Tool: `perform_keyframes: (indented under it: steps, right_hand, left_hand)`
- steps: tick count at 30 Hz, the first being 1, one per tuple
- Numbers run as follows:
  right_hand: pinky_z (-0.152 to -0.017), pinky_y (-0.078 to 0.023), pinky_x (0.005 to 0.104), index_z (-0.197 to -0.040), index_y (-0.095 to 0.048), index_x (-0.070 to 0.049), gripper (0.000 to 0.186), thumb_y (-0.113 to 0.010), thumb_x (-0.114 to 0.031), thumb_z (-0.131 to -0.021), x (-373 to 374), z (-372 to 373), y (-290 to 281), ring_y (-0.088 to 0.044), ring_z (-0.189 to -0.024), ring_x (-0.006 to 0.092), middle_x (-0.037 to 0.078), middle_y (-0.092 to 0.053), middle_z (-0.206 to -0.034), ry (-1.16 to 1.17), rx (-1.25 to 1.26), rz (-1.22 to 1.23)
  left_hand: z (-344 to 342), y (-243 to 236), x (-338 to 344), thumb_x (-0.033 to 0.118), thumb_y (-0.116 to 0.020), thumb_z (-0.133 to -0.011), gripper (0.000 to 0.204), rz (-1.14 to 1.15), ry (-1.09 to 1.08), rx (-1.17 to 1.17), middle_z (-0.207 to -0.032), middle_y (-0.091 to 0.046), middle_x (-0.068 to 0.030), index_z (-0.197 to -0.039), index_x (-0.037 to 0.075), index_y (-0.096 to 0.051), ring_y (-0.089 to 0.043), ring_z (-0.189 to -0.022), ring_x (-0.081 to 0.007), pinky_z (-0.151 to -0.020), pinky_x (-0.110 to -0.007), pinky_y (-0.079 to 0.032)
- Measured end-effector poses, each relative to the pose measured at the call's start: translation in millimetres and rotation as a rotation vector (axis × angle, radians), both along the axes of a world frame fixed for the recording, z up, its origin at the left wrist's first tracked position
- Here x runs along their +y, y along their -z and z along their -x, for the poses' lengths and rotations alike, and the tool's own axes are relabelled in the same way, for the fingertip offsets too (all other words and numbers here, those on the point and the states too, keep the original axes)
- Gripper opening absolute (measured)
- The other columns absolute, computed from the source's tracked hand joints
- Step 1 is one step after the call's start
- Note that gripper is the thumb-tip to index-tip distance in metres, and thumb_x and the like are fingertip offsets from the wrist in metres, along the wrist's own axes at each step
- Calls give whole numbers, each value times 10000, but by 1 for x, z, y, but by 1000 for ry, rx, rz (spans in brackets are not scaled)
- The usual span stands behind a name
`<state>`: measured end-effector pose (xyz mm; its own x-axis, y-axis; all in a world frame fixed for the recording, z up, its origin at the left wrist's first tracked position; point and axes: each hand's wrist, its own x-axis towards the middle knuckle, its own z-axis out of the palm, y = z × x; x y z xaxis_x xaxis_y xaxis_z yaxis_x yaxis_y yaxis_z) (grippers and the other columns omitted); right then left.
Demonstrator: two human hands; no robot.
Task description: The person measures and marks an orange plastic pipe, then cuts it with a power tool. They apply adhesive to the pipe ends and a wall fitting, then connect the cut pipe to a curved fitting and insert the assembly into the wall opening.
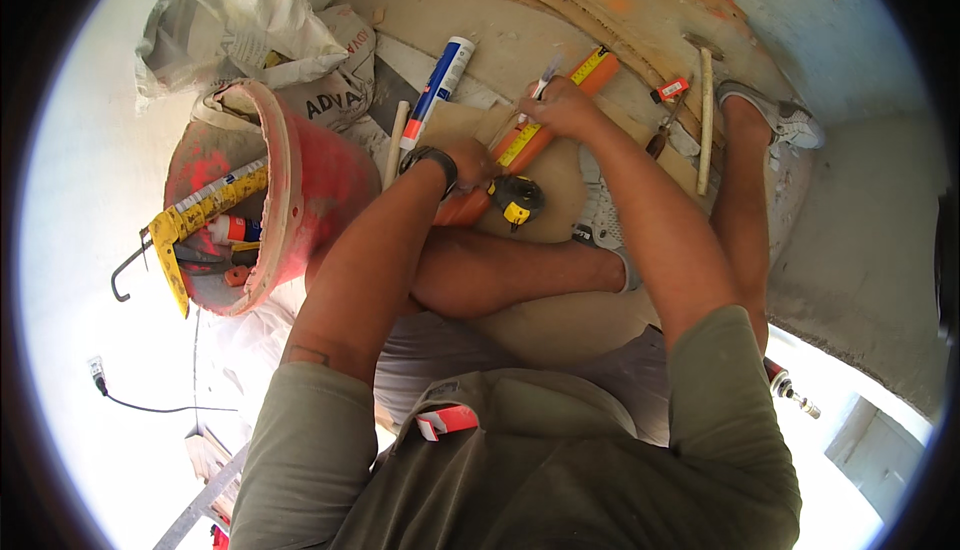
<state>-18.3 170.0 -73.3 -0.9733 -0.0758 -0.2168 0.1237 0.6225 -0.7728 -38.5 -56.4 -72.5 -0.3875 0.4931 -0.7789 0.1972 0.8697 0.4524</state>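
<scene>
An orange pipe (468, 212) lies slantwise in front of me, with the yellow blade of a tape measure (516, 200) stretched along it. The black and yellow case sits at the near end, beside the pipe. My left hand (472, 166) is closed over the blade and pipe close to the case; its fingers are partly hidden. Farther up the pipe, my right hand (562, 110) pinches a slim whitish pen-like thing (547, 77) against the pipe beside the blade. The blade's far end reaches past my right hand, near the pipe's far end.
A reddish bucket (330, 175) lies tipped at left, holding a yellow caulking gun (215, 200) and other tools. Behind it are crumpled white sacks (240, 20). A blue-and-white sealant tube (436, 90) lies beyond my left hand. At right are a hammer (706, 120) and a small red box (670, 90).
</scene>
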Motion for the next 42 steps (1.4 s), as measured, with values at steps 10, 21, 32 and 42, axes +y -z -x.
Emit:
perform_keyframes:
  steps: [10,21,32,42]
  right_hand:
    - [-798,-538,285,-1150,-711,-20,390,-611,-383,-1047,14,-58,-48,-698,-881,150,76,-750,-1010,345,185,565]
    - [-933,-531,342,-1335,-533,-56,505,-732,-347,-972,9,-178,-86,-660,-1095,207,125,-672,-1188,536,454,243]
    - [-893,-531,344,-1241,-540,-50,469,-779,-309,-930,-51,-194,-138,-661,-1023,193,130,-668,-1103,373,559,632]
    - [-823,-553,397,-1188,-541,-20,438,-769,-252,-895,-48,-204,-143,-713,-927,293,171,-692,-956,553,469,542]
  left_hand:
    - [-45,-15,4,327,-625,-971,305,-87,74,522,-984,-719,-212,-988,52,-756,-685,-932,-423,-835,-486,-533]
    - [-84,-111,24,194,-642,-1023,277,-944,-305,931,-791,-666,-135,-870,-34,-669,-638,-710,-266,-648,-376,-486]
    - [-140,-194,28,213,-623,-1051,304,-961,-488,631,-819,-712,-104,-938,-64,-677,-693,-712,-141,-621,-288,-580]
    - [-142,-165,38,195,-639,-1040,243,-1084,-691,293,-964,-705,-118,-1140,-22,-598,-727,-811,-179,-700,-329,-655]
